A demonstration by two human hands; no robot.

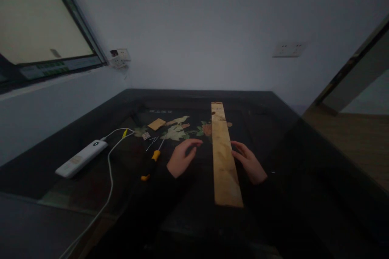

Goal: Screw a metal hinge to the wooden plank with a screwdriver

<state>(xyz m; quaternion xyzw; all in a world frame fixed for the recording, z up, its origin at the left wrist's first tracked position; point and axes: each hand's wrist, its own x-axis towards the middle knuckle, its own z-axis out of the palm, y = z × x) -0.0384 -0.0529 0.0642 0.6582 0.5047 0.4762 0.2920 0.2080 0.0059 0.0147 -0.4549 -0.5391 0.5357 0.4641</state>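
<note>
A long wooden plank (224,158) lies lengthwise on the dark table, pointing away from me. Against its right edge rest the fingertips of my right hand (249,162), fingers partly spread and not wrapped round the wood. To the left of the plank, apart from it, my left hand (184,156) hovers near the tabletop with fingers curved and thumb apart, holding nothing. A screwdriver (153,161) with a yellow and black handle lies left of that hand. Beyond its tip are a few thin screws or nails (152,142), too small to tell which.
A small wooden block (156,124) and a little patterned piece (146,135) lie at the back left. A white power bank (82,158) with a white cable (110,170) sits on the left. The dark table (258,109), with printed flowers, meets the wall behind.
</note>
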